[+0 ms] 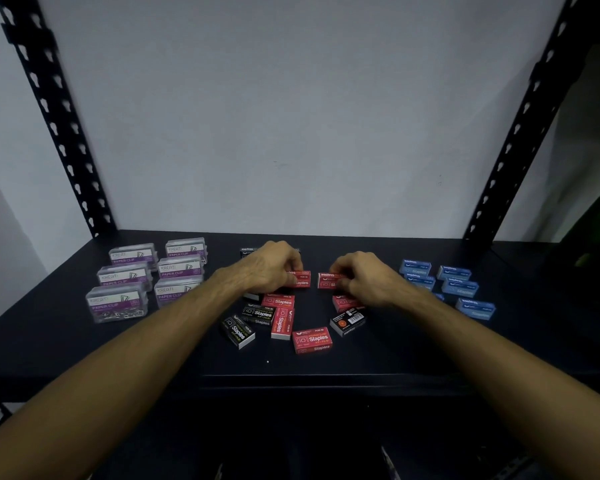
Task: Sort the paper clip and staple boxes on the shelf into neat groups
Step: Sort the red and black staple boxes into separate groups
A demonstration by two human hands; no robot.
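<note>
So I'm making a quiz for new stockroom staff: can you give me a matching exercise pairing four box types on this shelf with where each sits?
Things:
1. paper clip boxes
2. blue staple boxes
3. red staple box
4. black staple box

Places:
A. right side, grouped
B. nearest the front edge, middle pile
C. left side, in two rows
D. left end of the middle pile

Pairs: 1-C, 2-A, 3-B, 4-D

Dim, soft light; wide-angle bending and blur at the edges
</note>
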